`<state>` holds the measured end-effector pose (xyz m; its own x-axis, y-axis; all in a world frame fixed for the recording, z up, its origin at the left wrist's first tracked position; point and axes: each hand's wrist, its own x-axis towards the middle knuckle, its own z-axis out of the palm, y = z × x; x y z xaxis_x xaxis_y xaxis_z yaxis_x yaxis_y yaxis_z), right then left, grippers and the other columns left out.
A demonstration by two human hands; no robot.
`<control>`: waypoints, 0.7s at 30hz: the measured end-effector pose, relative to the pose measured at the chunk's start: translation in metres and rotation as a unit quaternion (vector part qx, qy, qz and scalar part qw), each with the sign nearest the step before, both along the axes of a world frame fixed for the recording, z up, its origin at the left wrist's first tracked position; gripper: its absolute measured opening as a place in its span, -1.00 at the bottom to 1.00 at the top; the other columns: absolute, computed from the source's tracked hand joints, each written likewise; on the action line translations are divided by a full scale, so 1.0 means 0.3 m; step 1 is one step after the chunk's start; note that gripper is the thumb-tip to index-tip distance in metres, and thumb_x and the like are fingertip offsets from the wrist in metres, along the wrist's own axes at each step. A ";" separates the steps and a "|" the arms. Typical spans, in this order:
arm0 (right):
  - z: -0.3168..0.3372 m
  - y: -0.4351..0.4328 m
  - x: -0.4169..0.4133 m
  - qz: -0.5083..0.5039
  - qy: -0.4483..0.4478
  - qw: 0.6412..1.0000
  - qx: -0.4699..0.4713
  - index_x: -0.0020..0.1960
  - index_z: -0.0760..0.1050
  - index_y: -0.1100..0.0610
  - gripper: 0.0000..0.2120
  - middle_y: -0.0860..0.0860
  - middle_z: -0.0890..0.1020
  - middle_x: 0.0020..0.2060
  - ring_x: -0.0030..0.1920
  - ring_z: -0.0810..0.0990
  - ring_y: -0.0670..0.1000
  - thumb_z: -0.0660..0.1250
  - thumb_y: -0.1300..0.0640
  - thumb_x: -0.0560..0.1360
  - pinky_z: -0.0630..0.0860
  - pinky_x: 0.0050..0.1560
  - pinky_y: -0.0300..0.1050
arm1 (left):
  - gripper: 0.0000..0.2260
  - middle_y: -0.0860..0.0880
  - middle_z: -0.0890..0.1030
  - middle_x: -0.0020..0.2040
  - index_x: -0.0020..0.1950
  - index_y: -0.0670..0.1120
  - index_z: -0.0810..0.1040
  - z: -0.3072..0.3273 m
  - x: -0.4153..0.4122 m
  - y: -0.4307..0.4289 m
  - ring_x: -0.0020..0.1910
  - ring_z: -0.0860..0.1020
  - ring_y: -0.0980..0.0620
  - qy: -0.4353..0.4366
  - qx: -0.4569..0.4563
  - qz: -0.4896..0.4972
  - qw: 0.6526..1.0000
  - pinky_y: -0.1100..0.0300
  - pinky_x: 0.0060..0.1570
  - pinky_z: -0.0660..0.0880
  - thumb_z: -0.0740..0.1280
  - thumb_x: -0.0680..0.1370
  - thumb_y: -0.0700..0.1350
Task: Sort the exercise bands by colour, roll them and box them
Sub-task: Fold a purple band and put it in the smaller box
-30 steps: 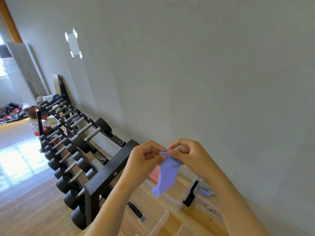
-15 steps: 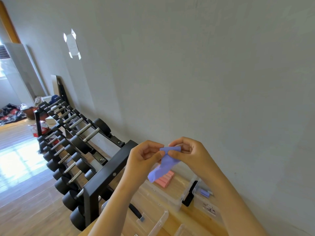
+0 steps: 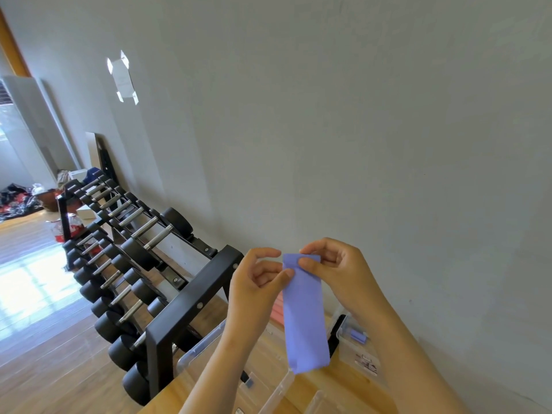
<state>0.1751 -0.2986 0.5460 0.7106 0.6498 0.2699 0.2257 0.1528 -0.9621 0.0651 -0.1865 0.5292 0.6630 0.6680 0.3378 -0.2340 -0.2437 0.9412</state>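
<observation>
A purple exercise band (image 3: 304,318) hangs flat and straight in front of me, held up by its top edge. My left hand (image 3: 257,282) pinches its upper left corner between thumb and fingers. My right hand (image 3: 334,270) pinches the upper right corner. Below, on the wooden table (image 3: 337,383), a clear plastic box (image 3: 358,345) at the right holds a rolled purple band (image 3: 358,336). Behind the hanging band, pink rolled bands (image 3: 277,309) show in another clear box.
A clear box lid (image 3: 203,345) lies on the table at the left. A black dumbbell rack (image 3: 143,252) with several dumbbells stands left of the table along the grey wall (image 3: 328,130). Wooden floor lies further left.
The band was bunched and twisted between my hands; now it hangs spread flat and longer. My hands have drawn slightly apart at its top edge.
</observation>
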 end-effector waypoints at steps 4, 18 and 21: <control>-0.008 0.004 0.001 -0.027 -0.002 1.000 0.011 -0.15 0.61 0.05 -0.89 -0.05 0.71 -0.25 -0.17 0.68 -0.10 0.45 0.25 0.46 0.56 -0.16 -0.27 | -0.85 -0.07 0.70 -0.21 -0.01 -0.12 0.63 -0.010 0.004 -0.020 -0.17 0.68 -0.01 -0.025 0.020 0.040 0.999 0.14 -0.13 0.62 0.42 0.49 -0.33; 0.013 0.027 0.004 -0.013 0.001 1.000 0.023 -0.15 0.62 0.14 -0.95 0.04 0.70 -0.30 -0.23 0.68 -0.04 0.42 0.25 0.48 0.60 -0.22 -0.22 | -0.81 0.12 0.66 -0.16 -0.03 -0.05 0.68 -0.018 -0.001 0.007 -0.16 0.62 0.12 -0.035 0.246 0.139 0.959 0.40 -0.16 0.48 0.41 0.50 -0.33; 0.010 0.031 0.003 -0.016 -0.007 1.000 0.020 -0.14 0.62 0.13 -0.95 0.03 0.70 -0.29 -0.22 0.68 -0.04 0.43 0.24 0.48 0.59 -0.22 -0.23 | -0.82 0.11 0.67 -0.19 -0.05 -0.06 0.69 -0.017 0.001 0.017 -0.16 0.63 0.09 -0.034 0.227 0.135 0.964 0.31 -0.15 0.53 0.41 0.51 -0.33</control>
<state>0.1760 -0.2892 0.5489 0.7263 0.6157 0.3056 0.2440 0.1847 -0.9520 0.0653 -0.1815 0.5240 0.4519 0.5865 0.6722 -0.1618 -0.6871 0.7083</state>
